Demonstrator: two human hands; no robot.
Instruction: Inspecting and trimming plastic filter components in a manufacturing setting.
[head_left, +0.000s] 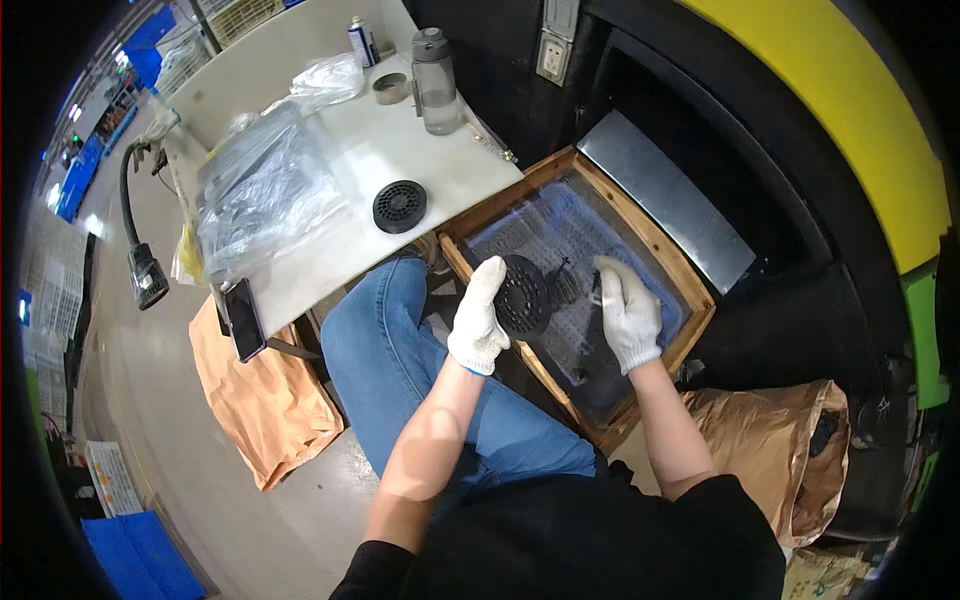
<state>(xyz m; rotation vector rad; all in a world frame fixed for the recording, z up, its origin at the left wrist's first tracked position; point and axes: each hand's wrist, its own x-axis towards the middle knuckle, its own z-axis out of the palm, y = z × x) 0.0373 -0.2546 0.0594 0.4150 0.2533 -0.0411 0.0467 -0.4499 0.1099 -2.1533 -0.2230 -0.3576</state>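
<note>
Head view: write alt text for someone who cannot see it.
A white-gloved left hand holds a round, perforated black disc; the white-gloved right hand hovers over a rectangular wooden-framed tray. A similar disc lies on a white table near clear plastic sheeting.

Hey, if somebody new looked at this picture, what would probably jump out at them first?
Probably the black disc near the middle, held in the white-gloved left hand by the wood-framed tray, with the gloved right hand over the tray's right part. Next might be the big yellow panel at upper right, then a second disc lying on the white table, left of the tray.
</note>
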